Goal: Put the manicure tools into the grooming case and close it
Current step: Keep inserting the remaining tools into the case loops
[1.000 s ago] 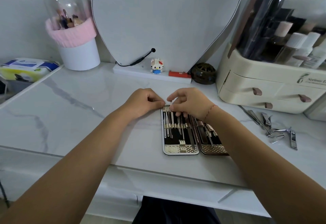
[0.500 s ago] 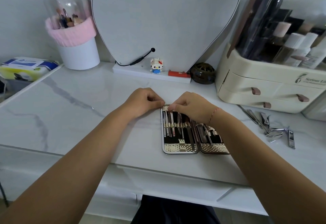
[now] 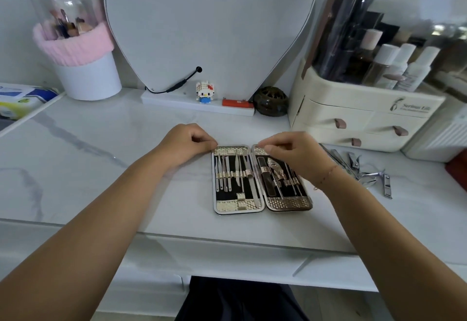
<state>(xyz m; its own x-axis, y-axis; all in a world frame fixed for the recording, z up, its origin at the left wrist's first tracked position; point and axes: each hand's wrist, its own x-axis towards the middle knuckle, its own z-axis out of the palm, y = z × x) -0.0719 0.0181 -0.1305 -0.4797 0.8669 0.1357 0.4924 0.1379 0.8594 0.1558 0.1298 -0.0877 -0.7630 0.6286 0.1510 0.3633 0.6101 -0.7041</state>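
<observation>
1. You are keeping the grooming case (image 3: 238, 204) lying open and flat on the marble table (image 3: 101, 169), near its front edge, with the two halves side by side.
2. Slim metal tools (image 3: 236, 169) are sitting under gold loops in the left half, and more are sitting strapped in the right half.
3. Your left hand (image 3: 187, 145) is resting on the table with its fingers curled in, its thumb side touching the far left corner of the case. I cannot tell whether it is pinching the rim or only pressing against it.
4. Your right hand (image 3: 294, 155) is hovering over the far end of the right half, with thumb and forefinger drawn close together and the other fingers curled. I cannot tell whether anything is sitting between them.
5. A loose heap of clippers and scissors (image 3: 364, 169) is lying on the table to the right of the case, well apart from it, in front of the cream drawer box (image 3: 353, 118).
6. A mirror (image 3: 209, 17) is standing behind the case, and a brush pot (image 3: 83, 67) is standing at the far left.
</observation>
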